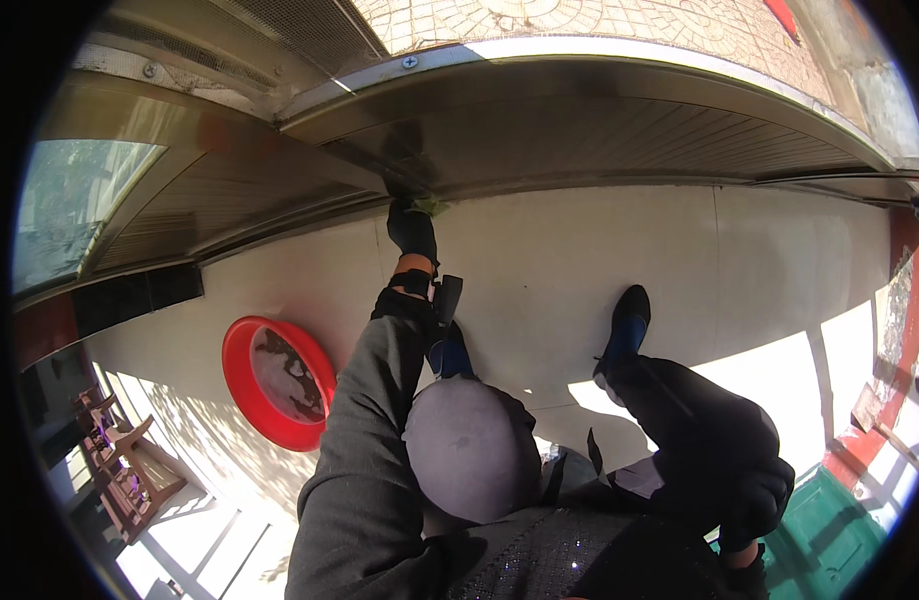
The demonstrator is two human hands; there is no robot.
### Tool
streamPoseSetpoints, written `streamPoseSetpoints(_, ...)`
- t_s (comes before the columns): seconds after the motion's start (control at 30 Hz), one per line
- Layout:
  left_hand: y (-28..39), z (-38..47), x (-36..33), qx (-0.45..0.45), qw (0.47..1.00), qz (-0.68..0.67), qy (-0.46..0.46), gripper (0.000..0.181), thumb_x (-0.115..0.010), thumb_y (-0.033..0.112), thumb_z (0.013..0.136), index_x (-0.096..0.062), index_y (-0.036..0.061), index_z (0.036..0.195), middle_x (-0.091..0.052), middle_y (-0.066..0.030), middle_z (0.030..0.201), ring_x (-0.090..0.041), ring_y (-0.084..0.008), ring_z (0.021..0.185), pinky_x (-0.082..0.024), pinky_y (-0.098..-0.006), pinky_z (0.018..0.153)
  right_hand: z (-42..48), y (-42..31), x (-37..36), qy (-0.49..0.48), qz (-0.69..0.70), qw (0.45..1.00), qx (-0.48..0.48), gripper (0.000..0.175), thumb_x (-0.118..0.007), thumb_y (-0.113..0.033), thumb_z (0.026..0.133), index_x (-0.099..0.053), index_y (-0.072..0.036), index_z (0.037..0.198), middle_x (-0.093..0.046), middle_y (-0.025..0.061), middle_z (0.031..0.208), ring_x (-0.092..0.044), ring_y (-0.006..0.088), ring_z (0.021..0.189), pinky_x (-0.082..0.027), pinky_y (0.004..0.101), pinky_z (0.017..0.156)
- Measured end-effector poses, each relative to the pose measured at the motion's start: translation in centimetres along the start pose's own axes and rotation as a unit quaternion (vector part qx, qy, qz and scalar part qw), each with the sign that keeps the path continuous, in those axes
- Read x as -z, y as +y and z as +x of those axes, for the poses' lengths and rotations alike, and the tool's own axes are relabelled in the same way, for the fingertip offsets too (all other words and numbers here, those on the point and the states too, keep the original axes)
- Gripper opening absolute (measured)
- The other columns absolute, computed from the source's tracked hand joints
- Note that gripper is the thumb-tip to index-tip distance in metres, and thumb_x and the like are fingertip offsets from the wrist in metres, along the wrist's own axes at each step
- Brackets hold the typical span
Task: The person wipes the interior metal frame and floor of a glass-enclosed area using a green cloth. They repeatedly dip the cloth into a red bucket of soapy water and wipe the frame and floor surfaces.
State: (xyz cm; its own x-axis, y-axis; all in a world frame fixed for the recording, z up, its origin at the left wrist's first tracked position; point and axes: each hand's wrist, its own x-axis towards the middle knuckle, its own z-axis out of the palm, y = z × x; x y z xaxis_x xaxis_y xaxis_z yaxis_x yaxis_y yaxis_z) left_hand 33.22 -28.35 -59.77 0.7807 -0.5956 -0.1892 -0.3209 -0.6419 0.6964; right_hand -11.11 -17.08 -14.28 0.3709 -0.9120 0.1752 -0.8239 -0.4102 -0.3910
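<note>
My left hand, in a black glove, reaches forward to the foot of a brown metal door panel. A greenish cloth shows at its fingers, against the panel's lower edge; the glove hides most of it. A dark device is strapped at that wrist. My right hand, also gloved in black, rests by my bent right knee, and its fingers are hard to make out. To the left of my left arm, a red plastic basin on the floor holds cloudy, foamy water.
Pale floor tiles run up to the door's base. A glass pane is at far left, above wooden furniture. A green panel lies at lower right. Patterned paving shows beyond the door.
</note>
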Motion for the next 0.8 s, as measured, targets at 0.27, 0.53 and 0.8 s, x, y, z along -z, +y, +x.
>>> streamPoseSetpoints(0.27, -2.5, 2.9, -1.9, -0.248, 0.879, 0.269, -0.307, 0.028, -0.057, 0.011, 0.088, -0.058, -0.0004, 0.114, -0.059, -0.0182, 0.113, -0.056, -0.0302, 0.105, -0.05, -0.0348, 0.085, 0.9, 0.5, 0.8, -0.051, -0.039, 0.998, 0.005, 0.008, -0.056, -0.007, 0.072, -0.052, -0.006, 0.079, -0.054, 0.0077, 0.08, -0.053, 0.0297, 0.082, -0.044, 0.0385, 0.072)
streamPoseSetpoints(0.53, -0.5, 2.2, -1.0, -0.259, 0.891, 0.243, -0.283, 0.036, -0.053, 0.037, 0.089, -0.062, 0.0107, 0.111, -0.063, -0.02, 0.099, -0.058, -0.0387, 0.094, -0.048, -0.0453, 0.078, 1.2, 0.6, 0.8, -0.065, -0.059, 0.996, -0.008, 0.008, -0.055, -0.007, 0.074, -0.051, -0.008, 0.081, -0.056, 0.0074, 0.084, -0.053, 0.0281, 0.083, -0.044, 0.0383, 0.073)
streamPoseSetpoints(0.8, 2.8, -2.4, -0.6, -0.032, 0.916, -0.262, -0.301, 0.037, -0.037, -0.004, 0.086, -0.051, -0.0003, 0.12, -0.051, -0.0144, 0.126, -0.049, -0.0292, 0.117, -0.047, -0.0431, 0.097, 0.8, 0.2, 0.5, -0.051, -0.027, 0.998, 0.003, 0.009, -0.054, -0.006, 0.07, -0.05, -0.006, 0.079, -0.052, 0.0075, 0.078, -0.051, 0.0295, 0.081, -0.043, 0.0383, 0.071)
